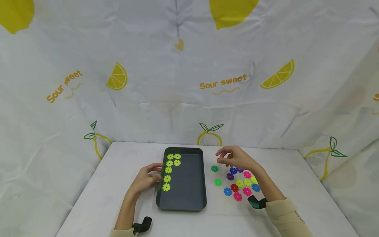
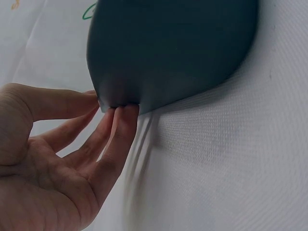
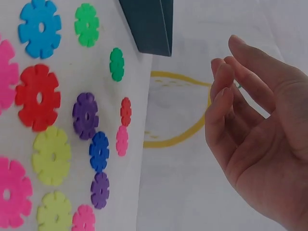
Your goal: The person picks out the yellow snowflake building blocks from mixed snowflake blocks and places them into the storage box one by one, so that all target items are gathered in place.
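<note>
A dark grey rectangular tray [image 1: 189, 184] lies on the table, with several yellow-green snowflake discs [image 1: 168, 170] along its left side: a long column and a short one beside it. My left hand [image 1: 145, 179] pinches the tray's left rim; in the left wrist view the thumb and fingers of that hand [image 2: 72, 149] meet at the tray's edge [image 2: 168, 48]. Above the loose discs to the tray's right hovers my right hand [image 1: 235, 157], fingers loosely bent. Nothing shows between the fingers of the right hand [image 3: 255, 115] in the right wrist view. A red disc [image 3: 125, 111] lies near it.
Loose snowflake discs lie scattered right of the tray: green [image 1: 214, 168], purple [image 1: 230, 176], blue [image 1: 227, 191], red [image 1: 234, 188], pink [image 1: 238, 196] and yellow. A white lemon-print curtain [image 1: 165, 82] rises behind the table [image 1: 118, 171].
</note>
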The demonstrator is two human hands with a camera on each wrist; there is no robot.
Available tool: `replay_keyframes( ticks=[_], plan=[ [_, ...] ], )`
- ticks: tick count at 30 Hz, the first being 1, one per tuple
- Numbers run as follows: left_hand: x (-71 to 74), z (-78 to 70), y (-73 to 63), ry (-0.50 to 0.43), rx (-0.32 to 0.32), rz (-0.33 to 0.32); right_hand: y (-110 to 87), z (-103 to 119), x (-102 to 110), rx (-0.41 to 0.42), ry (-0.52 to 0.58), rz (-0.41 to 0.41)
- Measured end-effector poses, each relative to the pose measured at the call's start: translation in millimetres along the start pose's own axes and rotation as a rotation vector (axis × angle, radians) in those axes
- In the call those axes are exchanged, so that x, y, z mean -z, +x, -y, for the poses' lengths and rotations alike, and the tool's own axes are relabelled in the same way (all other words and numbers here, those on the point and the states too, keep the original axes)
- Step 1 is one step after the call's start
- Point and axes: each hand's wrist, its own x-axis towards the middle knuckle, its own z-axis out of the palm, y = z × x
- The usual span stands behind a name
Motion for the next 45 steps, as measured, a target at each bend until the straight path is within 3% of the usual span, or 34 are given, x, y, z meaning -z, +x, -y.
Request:
replay_keyframes(
  ticks=[6, 20, 25, 30, 45],
  plan=[
    [-0.2, 0.6, -0.7, 0.005, 0.003, -0.002, -21.3, -16.9, 7.7, -0.001, -0.042, 0.035],
    [-2.3, -1.0, -0.5, 0.009, 0.007, -0.004, -64.1, -56.0, 16.8, -0.006, 0.041, 0.172],
    [-1.8, -1.4, -0.7, 0.014, 0.007, -0.008, -66.8, -70.7, 14.0, -0.061, 0.068, 0.196],
    [-1.6, -0.5, -0.6, 0.013, -0.002, -0.008, -67.2, -82.7, 10.5, -0.108, 0.021, 0.201],
    [0.0, -1.4, -1.5, 0.006, 0.004, -0.004, -66.3, -91.8, 2.8, -0.103, -0.020, 0.143]
  ],
)
